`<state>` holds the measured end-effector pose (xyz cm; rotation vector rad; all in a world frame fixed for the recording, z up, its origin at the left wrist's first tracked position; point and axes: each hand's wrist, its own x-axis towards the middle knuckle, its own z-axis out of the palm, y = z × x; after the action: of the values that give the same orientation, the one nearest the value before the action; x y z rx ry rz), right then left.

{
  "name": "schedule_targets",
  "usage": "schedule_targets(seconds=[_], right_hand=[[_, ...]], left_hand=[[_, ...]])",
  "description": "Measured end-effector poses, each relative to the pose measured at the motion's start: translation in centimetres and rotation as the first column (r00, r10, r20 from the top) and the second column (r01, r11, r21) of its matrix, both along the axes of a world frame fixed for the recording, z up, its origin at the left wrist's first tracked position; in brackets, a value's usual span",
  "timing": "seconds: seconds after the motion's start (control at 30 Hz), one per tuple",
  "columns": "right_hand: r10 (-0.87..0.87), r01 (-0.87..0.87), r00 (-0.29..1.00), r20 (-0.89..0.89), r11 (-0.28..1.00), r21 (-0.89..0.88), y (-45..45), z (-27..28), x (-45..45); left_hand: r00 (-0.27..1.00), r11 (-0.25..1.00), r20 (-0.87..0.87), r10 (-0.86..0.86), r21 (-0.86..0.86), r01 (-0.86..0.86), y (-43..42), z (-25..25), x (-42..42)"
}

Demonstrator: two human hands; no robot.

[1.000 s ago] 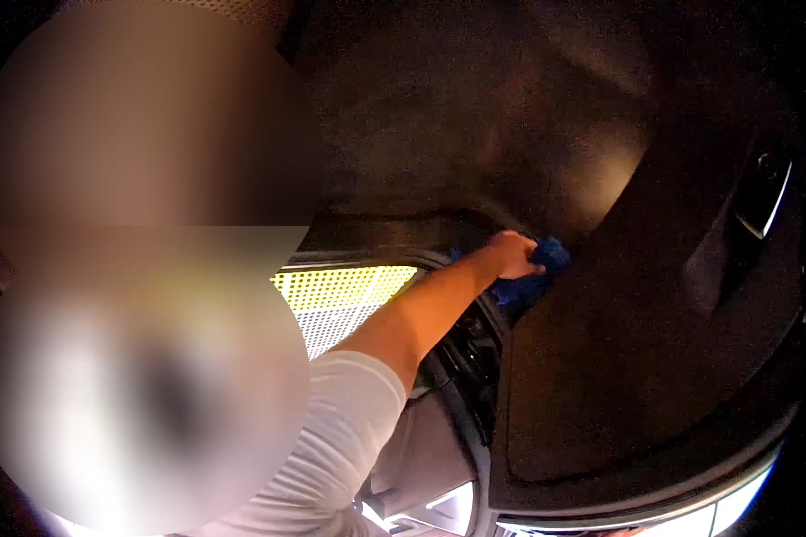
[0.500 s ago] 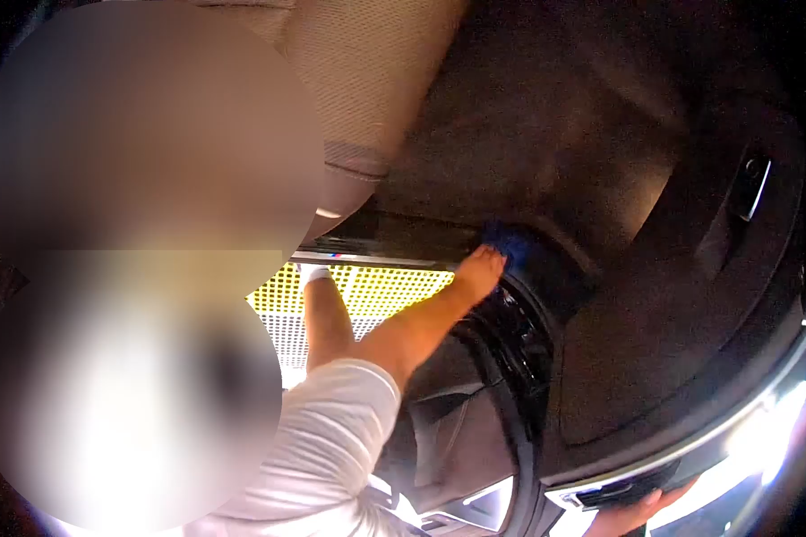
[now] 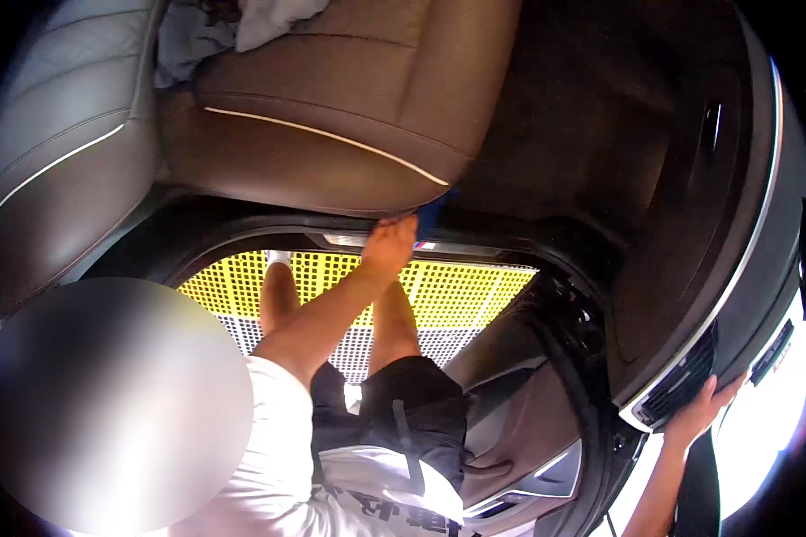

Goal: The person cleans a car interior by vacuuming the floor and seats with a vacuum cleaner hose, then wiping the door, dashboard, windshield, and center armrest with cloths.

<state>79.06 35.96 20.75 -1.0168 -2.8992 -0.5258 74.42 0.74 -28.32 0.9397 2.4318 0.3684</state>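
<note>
Blue cloth [image 3: 432, 215] lies at the door sill [image 3: 488, 243], just right of our left hand [image 3: 394, 243] and below the front corner of the leather seat [image 3: 331, 166]. We see only a small dark patch of it; the hand covers its left side, and its far edge fades into shadow beside the seat. Our left hand is closed on the cloth, fingers bent and pressed together, though the fingertips are tucked out of sight. Part of the sill plate [image 3: 345, 240], with a small striped badge, shows around the hand.

Our right hand [image 3: 697, 413] touches the near end of the dashboard, just beside the air vent [image 3: 682, 385]. Its fingers are partly lost against the glare on the right, so we cannot tell whether they grip the edge or merely rest there.

On the far left, a crumpled grey cloth [image 3: 192, 40] on the seat is cut off by the top of the view. Our legs stand over yellow and white grating [image 3: 470, 286], beside the open door [image 3: 524, 421]. A round blur hides the near left, covering part of our white sleeve [image 3: 282, 407].
</note>
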Motion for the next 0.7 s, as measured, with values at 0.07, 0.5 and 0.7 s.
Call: schedule_targets(seconds=[0.07,0.5,0.7], right_hand=[[0.013,-0.014,1.0,0.024,0.999,0.045,0.1,-0.2,0.1],[0.136,-0.131,0.99,-0.029,0.983,0.129,3.3,-1.5,0.7],[0.27,-0.26,0.963,-0.003,0.932,0.253,4.1,-1.9,0.5]], left_hand=[[0.976,0.981,-0.183,-0.117,-0.176,0.085,-5.4,0.2,-2.1],[0.94,0.518,-0.169,-0.295,-0.855,0.009,-25.2,12.8,-13.8],[0.967,0.557,-0.194,-0.167,-0.827,-0.07,-28.1,33.4,-16.4]])
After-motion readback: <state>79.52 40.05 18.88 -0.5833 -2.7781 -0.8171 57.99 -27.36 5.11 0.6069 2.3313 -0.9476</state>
